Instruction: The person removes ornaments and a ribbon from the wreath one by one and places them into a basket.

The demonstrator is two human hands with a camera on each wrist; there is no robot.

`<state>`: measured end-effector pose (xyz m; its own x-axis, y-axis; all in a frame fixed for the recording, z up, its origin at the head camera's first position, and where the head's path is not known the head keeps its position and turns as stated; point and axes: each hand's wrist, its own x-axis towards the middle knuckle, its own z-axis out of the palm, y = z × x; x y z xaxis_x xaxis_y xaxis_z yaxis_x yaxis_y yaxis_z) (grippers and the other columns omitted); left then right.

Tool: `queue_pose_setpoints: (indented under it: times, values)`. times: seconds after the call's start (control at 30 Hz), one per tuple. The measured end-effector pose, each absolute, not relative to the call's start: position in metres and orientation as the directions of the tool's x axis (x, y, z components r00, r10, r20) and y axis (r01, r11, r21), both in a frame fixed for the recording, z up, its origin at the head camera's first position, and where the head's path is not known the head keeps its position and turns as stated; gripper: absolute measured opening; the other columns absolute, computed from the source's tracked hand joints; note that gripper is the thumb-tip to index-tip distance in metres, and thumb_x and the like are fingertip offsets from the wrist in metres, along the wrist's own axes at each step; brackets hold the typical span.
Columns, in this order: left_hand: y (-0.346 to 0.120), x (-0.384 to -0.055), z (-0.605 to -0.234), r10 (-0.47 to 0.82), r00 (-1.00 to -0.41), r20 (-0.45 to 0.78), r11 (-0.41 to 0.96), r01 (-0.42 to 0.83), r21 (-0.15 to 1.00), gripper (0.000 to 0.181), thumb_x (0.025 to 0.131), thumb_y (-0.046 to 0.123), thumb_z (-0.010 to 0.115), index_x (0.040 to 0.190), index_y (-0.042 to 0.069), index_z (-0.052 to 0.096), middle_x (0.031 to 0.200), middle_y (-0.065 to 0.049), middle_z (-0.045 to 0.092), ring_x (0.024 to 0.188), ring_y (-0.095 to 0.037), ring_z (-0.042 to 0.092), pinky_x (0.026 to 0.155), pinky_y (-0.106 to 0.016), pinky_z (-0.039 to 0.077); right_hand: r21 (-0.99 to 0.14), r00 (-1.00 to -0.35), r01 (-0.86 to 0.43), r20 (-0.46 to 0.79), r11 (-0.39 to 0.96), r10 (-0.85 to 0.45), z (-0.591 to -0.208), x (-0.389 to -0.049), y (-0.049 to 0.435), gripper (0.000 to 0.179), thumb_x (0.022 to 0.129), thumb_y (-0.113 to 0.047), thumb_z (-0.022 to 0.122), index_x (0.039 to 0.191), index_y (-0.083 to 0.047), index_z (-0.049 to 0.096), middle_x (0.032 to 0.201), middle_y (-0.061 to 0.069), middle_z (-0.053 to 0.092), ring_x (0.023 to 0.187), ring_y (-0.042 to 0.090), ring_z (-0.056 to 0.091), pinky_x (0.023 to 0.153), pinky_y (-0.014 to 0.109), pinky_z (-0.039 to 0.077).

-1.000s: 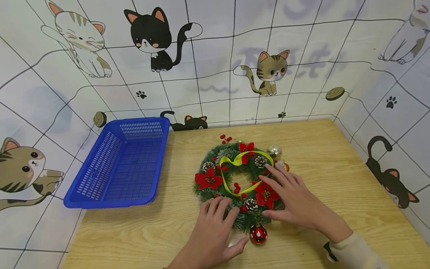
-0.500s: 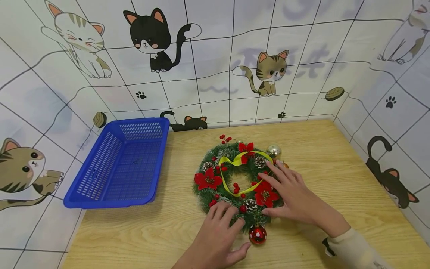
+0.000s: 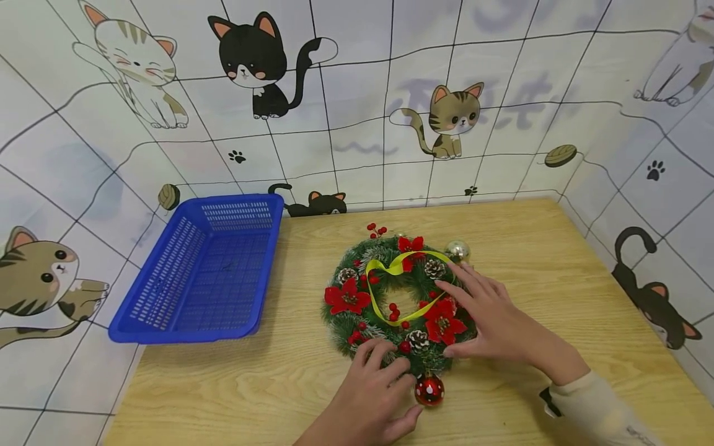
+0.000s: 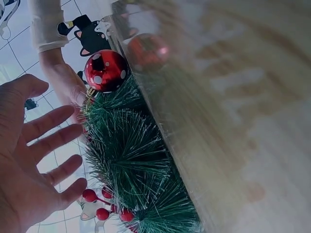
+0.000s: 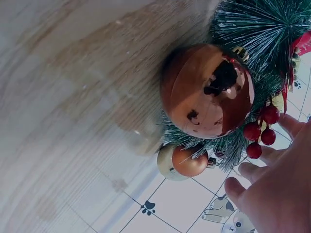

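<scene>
A green Christmas wreath (image 3: 341, 327) lies flat, dressed with red poinsettias (image 3: 347, 298), pinecones, berries and a loop of yellow ribbon (image 3: 395, 267). My left hand (image 3: 365, 396) is at its front edge, beside a red spotted ball (image 3: 429, 390); in the left wrist view its fingers are spread, with nothing held. Over the wreath's right side is my right hand (image 3: 502, 325), fingers extended; whether they touch cannot be told. Near that hand, the right wrist view has a shiny copper ball (image 5: 206, 92), a smaller orange ball (image 5: 190, 161) and red berries (image 5: 252, 131).
A blue plastic basket (image 3: 268, 272) stands left of the wreath on the wooden table (image 3: 223, 390). At the wreath's back right sits a silvery ball (image 3: 457, 250). Behind and on both sides rises a cat-patterned cloth (image 3: 357, 111).
My left hand has shifted a little right along the wreath's front edge, its fingers bending more. The right hand stays nearly in place, and the wreath has not visibly moved.
</scene>
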<state>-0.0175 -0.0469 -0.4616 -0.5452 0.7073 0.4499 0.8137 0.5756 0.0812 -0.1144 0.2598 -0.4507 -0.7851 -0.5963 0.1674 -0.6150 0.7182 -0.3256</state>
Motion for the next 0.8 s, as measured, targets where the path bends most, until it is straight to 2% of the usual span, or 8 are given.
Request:
queue_pose_setpoints:
  times: [0.27, 0.53, 0.8]
  values:
    - [-0.044, -0.019, -0.463, 0.718, -0.537, 0.442, 0.575, 0.816, 0.058, 0.024, 0.094, 0.048, 0.082, 0.1, 0.026, 0.076, 0.104, 0.011, 0.067, 0.116, -0.022, 0.059, 0.109, -0.05, 0.045, -0.329, -0.782, -0.615, 0.138, 0.716, -0.608, -0.453, -0.12, 0.267, 0.126, 0.075, -0.084, 0.081, 0.169, -0.013, 0.038, 0.176, 0.03, 0.015, 0.159, 0.054, 0.016, 0.109, 0.079, 0.027]
    - [-0.04, -0.019, -0.466, 0.725, -0.582, 0.368, 0.584, 0.803, 0.118, 0.03, 0.095, 0.052, 0.082, 0.106, 0.026, 0.074, 0.109, 0.009, 0.066, 0.139, -0.03, 0.054, 0.111, -0.055, 0.044, -0.321, -0.776, -0.623, 0.141, 0.713, -0.615, -0.459, -0.128, 0.27, 0.127, 0.072, -0.088, 0.079, 0.169, -0.016, 0.039, 0.176, 0.027, 0.018, 0.16, 0.052, 0.017, 0.11, 0.078, 0.028]
    - [-0.04, -0.022, -0.466, 0.724, -0.594, 0.351, 0.598, 0.794, 0.11, 0.038, 0.091, 0.055, 0.086, 0.11, 0.024, 0.075, 0.11, 0.009, 0.066, 0.14, -0.029, 0.052, 0.112, -0.056, 0.043, -0.331, -0.776, -0.621, 0.127, 0.711, -0.618, -0.461, -0.129, 0.271, 0.121, 0.075, -0.085, 0.08, 0.165, -0.014, 0.044, 0.173, 0.029, 0.023, 0.156, 0.053, 0.023, 0.11, 0.077, 0.027]
